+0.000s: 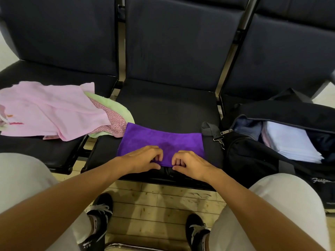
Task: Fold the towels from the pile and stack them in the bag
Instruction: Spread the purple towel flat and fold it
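- Purple towel [161, 142] is flat on the middle seat [168, 107], folded into a strip.
- My left hand [143, 158] and right hand [190, 163] both pinch its near edge, fingers curled.
- Pile [54, 111] sits on the left seat; bag [253, 156] is open on the right with folded towels [290, 142] inside.
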### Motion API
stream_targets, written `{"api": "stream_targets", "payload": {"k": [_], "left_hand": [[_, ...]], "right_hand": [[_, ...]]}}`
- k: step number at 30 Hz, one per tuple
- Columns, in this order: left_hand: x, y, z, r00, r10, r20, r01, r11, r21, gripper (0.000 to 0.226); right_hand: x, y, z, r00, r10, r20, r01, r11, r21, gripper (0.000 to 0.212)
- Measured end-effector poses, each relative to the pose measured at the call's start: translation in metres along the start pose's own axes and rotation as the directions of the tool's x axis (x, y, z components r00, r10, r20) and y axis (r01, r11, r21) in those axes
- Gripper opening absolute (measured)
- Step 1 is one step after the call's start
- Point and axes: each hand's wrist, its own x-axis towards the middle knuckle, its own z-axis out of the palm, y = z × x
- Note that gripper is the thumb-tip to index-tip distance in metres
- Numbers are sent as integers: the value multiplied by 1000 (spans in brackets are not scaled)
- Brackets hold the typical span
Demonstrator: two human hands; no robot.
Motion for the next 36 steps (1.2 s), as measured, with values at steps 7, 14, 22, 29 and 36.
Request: {"api": "stream_targets", "payload": {"k": [7, 14, 22, 29, 36], "left_hand": [[9, 6, 7, 998, -49, 38, 50, 999, -7, 19], [-2, -3, -4, 999, 11, 35, -13, 997, 74, 15], [-29, -25, -24, 997, 44, 58, -68, 845, 530, 31], [-44, -26, -28, 994, -110, -7, 84, 721, 687, 46], [-49, -37, -62, 880, -326, -345, 383, 917, 110, 21]], "right_hand": [[3, -2, -1, 999, -13, 50, 15, 999, -50, 8], [-6, 9, -9, 999, -7, 50, 11, 996, -84, 16], [-23, 15, -23, 996, 57, 62, -31, 934, -356, 14], [-22, 11, -28, 983, 184, -12, -169, 875, -454, 26], [-22, 19, -52, 909, 207, -362, -296, 932, -208, 17]]}}
